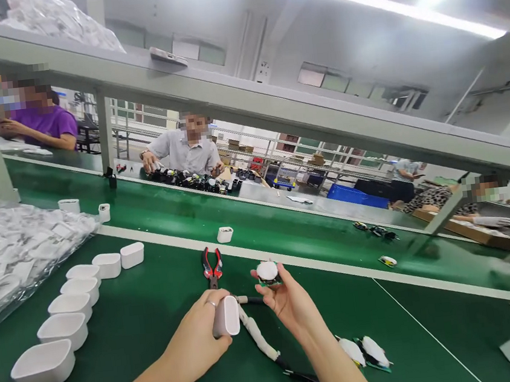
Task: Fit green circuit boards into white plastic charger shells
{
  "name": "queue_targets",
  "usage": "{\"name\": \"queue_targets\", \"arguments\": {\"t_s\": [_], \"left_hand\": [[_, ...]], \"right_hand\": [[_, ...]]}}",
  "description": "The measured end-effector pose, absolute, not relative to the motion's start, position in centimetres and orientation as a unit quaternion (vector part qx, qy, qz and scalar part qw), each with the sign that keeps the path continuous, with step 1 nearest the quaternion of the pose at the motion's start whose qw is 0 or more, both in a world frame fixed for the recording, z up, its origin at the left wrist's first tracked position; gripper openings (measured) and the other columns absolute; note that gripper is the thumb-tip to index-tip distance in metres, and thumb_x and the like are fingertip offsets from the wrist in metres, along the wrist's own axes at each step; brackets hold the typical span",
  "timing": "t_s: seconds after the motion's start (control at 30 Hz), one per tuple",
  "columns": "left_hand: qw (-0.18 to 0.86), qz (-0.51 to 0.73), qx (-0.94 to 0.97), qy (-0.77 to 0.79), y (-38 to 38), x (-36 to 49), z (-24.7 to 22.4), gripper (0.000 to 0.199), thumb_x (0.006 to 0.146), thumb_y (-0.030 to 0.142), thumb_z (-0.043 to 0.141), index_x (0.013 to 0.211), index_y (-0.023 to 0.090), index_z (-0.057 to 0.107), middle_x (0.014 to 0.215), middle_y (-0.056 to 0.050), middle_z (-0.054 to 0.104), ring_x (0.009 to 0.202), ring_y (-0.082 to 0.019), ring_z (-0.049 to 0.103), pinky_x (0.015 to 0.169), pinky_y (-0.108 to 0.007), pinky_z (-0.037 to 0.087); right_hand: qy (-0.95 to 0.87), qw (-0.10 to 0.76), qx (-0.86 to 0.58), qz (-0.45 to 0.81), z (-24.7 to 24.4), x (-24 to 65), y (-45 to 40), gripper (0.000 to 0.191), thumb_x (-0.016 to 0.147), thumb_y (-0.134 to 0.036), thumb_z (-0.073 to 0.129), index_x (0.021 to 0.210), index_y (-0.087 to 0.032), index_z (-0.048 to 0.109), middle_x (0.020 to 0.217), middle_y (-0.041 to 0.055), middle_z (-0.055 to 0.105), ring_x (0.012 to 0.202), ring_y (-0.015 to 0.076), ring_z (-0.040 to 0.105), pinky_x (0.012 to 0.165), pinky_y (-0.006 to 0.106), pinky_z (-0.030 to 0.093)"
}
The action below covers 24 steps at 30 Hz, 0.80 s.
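Note:
My left hand is closed round a white plastic housing, its rim facing right. A ring shows on one of that hand's fingers. Held between thumb and fingers, a small circuit board with a white pad on top sits in my right hand. Red-handled pliers lie on the green bench just beyond my left hand. Between my hands runs a tool with a white-wrapped cord. Two more boards with white pads rest near my right forearm.
White housings stand in a row at left, beside a clear bag of white parts. Beyond the pale strip, a single housing sits on the green belt. Co-workers sit across it. A shelf beam crosses above.

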State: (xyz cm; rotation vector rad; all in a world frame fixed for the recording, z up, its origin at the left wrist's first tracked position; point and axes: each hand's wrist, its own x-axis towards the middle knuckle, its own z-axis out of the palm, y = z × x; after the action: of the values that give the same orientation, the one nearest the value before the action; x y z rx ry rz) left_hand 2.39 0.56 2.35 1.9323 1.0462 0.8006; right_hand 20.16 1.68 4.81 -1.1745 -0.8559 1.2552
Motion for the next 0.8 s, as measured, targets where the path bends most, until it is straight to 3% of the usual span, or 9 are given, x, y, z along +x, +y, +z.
{"name": "queue_targets", "arguments": {"t_s": [0.17,0.3,0.57,0.8], "left_hand": [[0.407,0.322,0.743,0.422,1.0,2.4,1.7,0.047,0.058,0.009,0.046,0.103,0.020,0.040,0.110,-0.005,0.043,0.092,-0.020,0.047,0.080,-0.033,0.037],[0.434,0.337,0.723,0.419,1.2,2.3,1.7,0.048,0.058,0.010,0.048,0.105,0.020,0.040,0.111,-0.005,0.042,0.093,-0.020,0.046,0.080,-0.032,0.038],[0.543,0.368,0.648,0.387,1.3,2.5,2.5,0.053,0.056,0.008,0.052,0.106,0.017,0.036,0.105,-0.008,0.047,0.086,-0.018,0.051,0.078,-0.032,0.041],[0.410,0.418,0.725,0.363,1.3,2.3,2.1,0.043,0.061,0.006,0.048,0.102,0.019,0.042,0.109,-0.008,0.043,0.098,-0.022,0.045,0.083,-0.036,0.040]], "right_hand": [[-0.330,0.591,-0.458,0.576,4.3,20.3,0.9,0.030,0.058,-0.036,0.066,0.078,-0.018,0.053,0.066,-0.0028,0.055,0.053,0.0068,0.054,0.043,0.015,0.040],[-0.361,0.573,-0.444,0.587,4.9,19.8,0.1,0.040,0.053,-0.022,0.071,0.087,-0.018,0.049,0.064,-0.0039,0.056,0.053,0.0063,0.052,0.044,0.014,0.038],[-0.458,0.517,-0.436,0.577,5.7,18.4,-1.7,0.039,0.062,-0.024,0.065,0.093,-0.019,0.041,0.067,-0.0020,0.057,0.059,0.0077,0.055,0.058,0.020,0.042],[-0.610,0.479,-0.500,0.384,5.6,17.2,-3.1,0.024,0.066,-0.021,0.054,0.088,-0.021,0.044,0.060,-0.0057,0.049,0.055,0.0065,0.046,0.057,0.019,0.040]]}}
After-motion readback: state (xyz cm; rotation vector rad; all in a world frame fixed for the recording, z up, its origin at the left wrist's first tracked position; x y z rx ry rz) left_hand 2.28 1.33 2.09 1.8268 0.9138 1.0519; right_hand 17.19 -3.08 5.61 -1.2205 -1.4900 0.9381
